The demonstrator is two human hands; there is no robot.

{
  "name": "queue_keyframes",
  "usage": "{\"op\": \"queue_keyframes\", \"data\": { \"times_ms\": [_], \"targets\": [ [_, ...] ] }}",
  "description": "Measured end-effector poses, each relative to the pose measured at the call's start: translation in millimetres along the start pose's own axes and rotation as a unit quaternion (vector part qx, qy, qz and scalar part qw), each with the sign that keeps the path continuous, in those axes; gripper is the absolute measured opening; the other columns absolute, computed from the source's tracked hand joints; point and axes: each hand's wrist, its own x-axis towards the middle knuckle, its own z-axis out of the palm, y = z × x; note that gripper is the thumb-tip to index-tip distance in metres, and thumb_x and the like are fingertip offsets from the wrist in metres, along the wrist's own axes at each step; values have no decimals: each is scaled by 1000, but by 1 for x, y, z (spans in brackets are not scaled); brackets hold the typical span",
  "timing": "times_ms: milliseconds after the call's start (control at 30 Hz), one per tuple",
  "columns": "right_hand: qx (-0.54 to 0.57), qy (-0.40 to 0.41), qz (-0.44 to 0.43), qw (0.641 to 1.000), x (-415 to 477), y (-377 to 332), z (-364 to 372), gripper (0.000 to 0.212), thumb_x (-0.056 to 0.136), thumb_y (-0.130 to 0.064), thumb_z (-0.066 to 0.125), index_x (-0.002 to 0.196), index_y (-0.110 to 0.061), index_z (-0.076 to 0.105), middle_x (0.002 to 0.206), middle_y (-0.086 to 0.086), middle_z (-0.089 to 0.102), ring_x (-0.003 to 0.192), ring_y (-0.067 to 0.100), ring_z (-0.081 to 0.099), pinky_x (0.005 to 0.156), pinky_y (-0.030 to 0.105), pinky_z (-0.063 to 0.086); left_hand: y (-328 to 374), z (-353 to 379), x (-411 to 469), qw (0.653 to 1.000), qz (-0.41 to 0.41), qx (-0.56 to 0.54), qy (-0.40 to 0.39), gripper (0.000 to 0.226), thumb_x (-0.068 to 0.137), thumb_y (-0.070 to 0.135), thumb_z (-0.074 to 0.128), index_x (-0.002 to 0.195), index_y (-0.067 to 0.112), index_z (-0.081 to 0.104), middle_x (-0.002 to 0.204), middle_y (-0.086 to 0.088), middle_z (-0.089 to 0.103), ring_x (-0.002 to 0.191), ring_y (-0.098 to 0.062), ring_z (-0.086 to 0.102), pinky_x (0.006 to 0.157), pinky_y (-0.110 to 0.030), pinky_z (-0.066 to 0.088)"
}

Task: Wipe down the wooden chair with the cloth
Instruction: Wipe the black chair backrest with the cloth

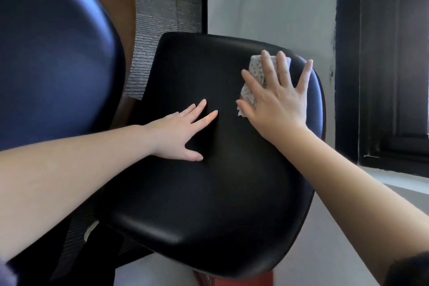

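Note:
The chair's black padded seat [209,204] fills the middle of the view, with a thin brown wooden rim showing along its right edge. My right hand [278,100] lies flat with spread fingers on a white patterned cloth [249,91], pressing it onto the seat's upper right area. Most of the cloth is hidden under the palm. My left hand [183,130] rests flat on the seat's middle, fingers straight, thumb apart, holding nothing.
The chair's dark blue padded backrest [53,53] stands at the left with brown wood behind it. A grey textured panel [162,7] and a white wall [267,0] lie beyond. A dark window frame [383,65] and pale sill are at the right.

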Motion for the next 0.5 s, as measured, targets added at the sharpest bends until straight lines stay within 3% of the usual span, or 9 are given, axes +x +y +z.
{"op": "queue_keyframes", "data": {
  "times_ms": [167,500],
  "targets": [
    [-17,-29,-31,999,-20,-11,-4,66,95,-63,26,154,-34,23,165,8,1,150,33,-5,110,70,-11,3,21,-14,999,-12,-27,-27,124,73,73,64,146,37,-30,156,-4,-36,148,-24,-20,122,-39,8],
    [5,-69,-138,988,-91,-46,0,61,95,-59,31,147,-30,42,161,9,22,150,33,13,112,71,-3,6,59,-46,997,-31,-53,-50,132,68,69,72,147,37,-29,155,-4,-37,148,-26,-20,123,-43,10]
  ]
}}
